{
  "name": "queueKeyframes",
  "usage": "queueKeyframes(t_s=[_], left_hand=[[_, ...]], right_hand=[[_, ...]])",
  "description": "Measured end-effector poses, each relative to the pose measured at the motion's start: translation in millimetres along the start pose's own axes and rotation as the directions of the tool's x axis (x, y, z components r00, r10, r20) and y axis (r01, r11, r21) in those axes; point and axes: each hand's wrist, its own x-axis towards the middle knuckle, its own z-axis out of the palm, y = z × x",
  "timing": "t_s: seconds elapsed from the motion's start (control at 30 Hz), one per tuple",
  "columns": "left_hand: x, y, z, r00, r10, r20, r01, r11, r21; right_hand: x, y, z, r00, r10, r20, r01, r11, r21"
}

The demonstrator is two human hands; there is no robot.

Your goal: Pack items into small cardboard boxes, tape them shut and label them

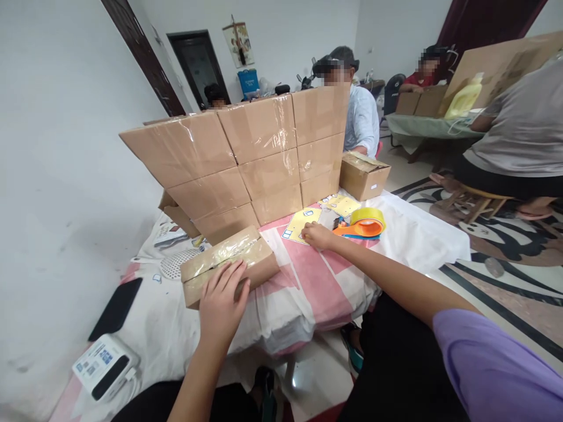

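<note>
Purple sleeve (497, 369): nearest the camera at lower right, it covers the upper part of the person's right arm, which stretches out over the table.
White device with a dark panel (103, 366): sits at the near left corner of the table, a cable at its side.
Flat black slab (116, 308): lies just beyond the white device on the cloth.
White and pink tablecloth (308, 281): covers the table under everything.
Left hand (223, 302): palm down with fingers spread, pressing on the near end of the small box; it grips nothing.
Small brown cardboard box sealed with clear tape (229, 261): lies flat on the cloth in front of the stacked cartons, under the left hand.
Wall of taped brown cartons (246, 158): three rows high, stands across the far side of the table behind the small box.
Yellow printed card (299, 225): lies on the cloth just left of the right hand.
Right hand (317, 235): loosely curled, knuckles up, resting on the cloth at the edge of the yellow card and just short of the tape dispenser; whether the fingertips pinch anything cannot be told.
Orange tape dispenser with a yellow roll (363, 224): rests on the table immediately right of the right hand.
Single brown carton (364, 174): sits beyond the dispenser, at the table's far right.
Other people: one in a pale shirt (361, 120) sits behind the cartons; another in a grey top (523, 126) sits at far right.
</note>
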Motion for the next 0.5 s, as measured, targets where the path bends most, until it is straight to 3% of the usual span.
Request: queueKeyframes(t_s=[0.27,0.5], left_hand=[[-2.0,2.0,-0.2,1.000,0.006,-0.013,-0.006,1.000,0.004],[-2.2,0.7,-0.5,1.000,0.002,0.005,-0.002,1.000,0.001]], right_hand=[[8.3,2.6,10.3,0.993,0.070,-0.095,-0.058,0.991,0.123],[9.8,5.2,2.5,0.938,0.238,-0.254,-0.092,0.873,0.478]])
